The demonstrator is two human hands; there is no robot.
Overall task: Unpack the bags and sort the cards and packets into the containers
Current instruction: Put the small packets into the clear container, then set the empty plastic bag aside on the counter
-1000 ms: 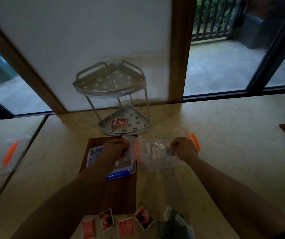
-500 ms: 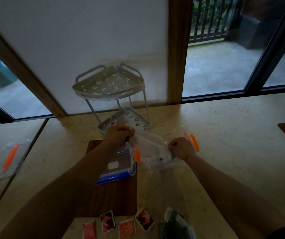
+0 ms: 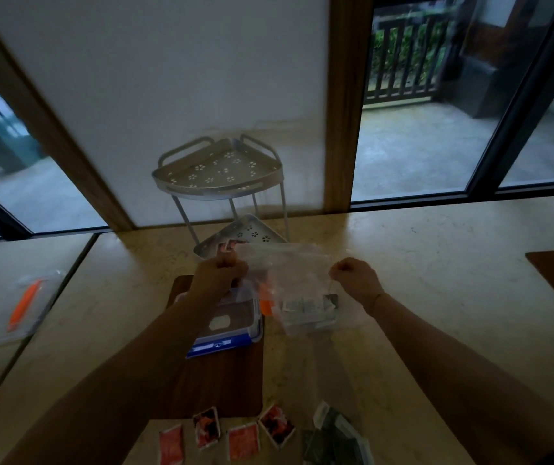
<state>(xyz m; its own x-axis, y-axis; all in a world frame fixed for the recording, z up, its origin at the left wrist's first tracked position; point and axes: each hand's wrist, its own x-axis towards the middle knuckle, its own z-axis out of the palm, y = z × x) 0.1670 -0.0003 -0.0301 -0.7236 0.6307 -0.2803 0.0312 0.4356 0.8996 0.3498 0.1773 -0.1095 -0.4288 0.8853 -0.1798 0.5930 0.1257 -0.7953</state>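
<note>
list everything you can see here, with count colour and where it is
clear zip bag: 1, orange slider, held up between both hands
packets in bag: several, pale, at its bottom
corner rack: 1, silver, two tiers, table's far edge
container: 1, clear with blue clips, on wooden board
red packets: 4, near edge
dark packets: a pile, near edge
second bag: 1, clear, orange slider, far left
left hand: gripping bag
right hand: gripping bag

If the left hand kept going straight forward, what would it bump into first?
Probably the lower tray of the metal rack, just beyond the left hand gripping the clear bag; depth is hard to judge.
</note>
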